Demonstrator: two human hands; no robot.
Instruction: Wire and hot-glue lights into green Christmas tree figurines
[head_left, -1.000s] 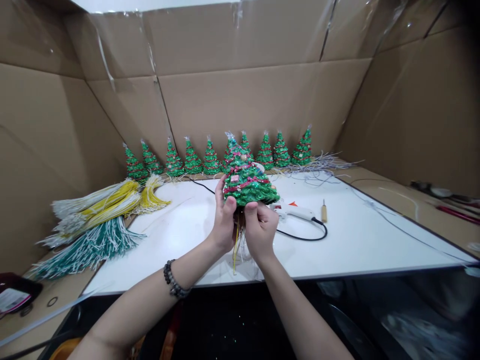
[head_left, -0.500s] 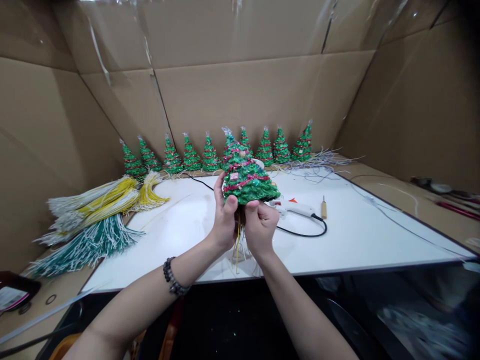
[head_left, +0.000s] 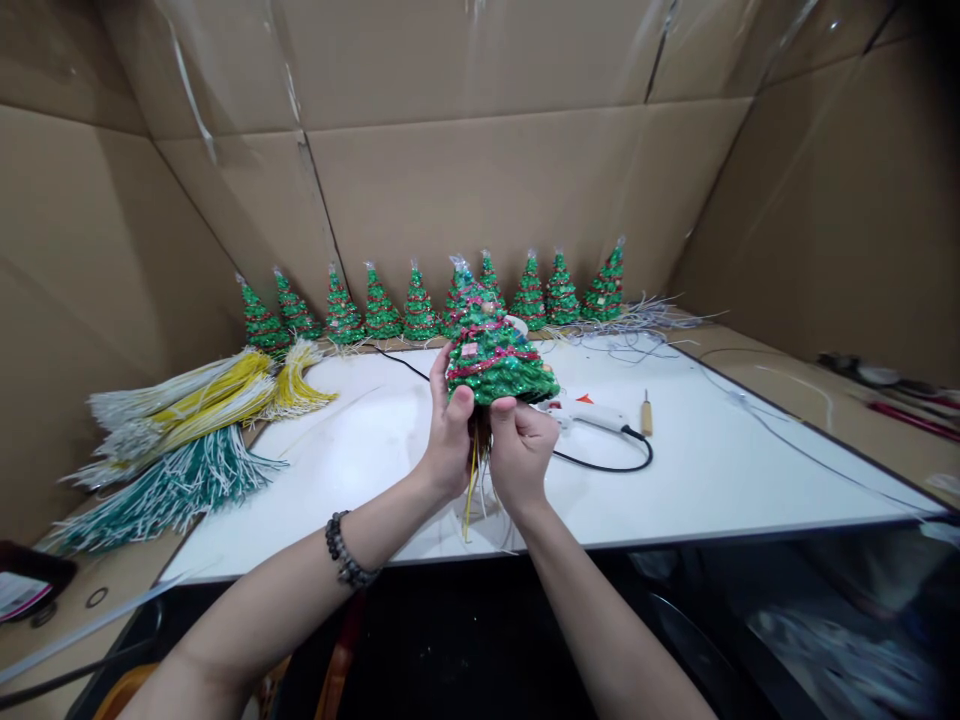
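Observation:
Both hands hold a small green Christmas tree point(head_left: 495, 355) with pink garland and a sparkly clear tip, raised over the white board. My left hand point(head_left: 450, 430) grips its lower left side, thumb at the base and fingers behind. My right hand point(head_left: 523, 445) is closed at the base's underside, thumb up against the lower edge. Thin yellow and white strands point(head_left: 471, 500) hang down between the hands from beneath the tree. What the right fingers pinch under it is hidden.
Similar small trees point(head_left: 381, 305) stand in a row along the cardboard back wall. Yellow, white and green wire bundles point(head_left: 187, 480) lie at left. A white glue gun point(head_left: 592, 415) with a black cord and a wooden-handled awl point(head_left: 646, 415) lie right on the white board point(head_left: 712, 470).
The held tree has tilted very slightly, its tip shifting a little right. Both hands keep their grip almost unmoved, and the view has shifted slightly.

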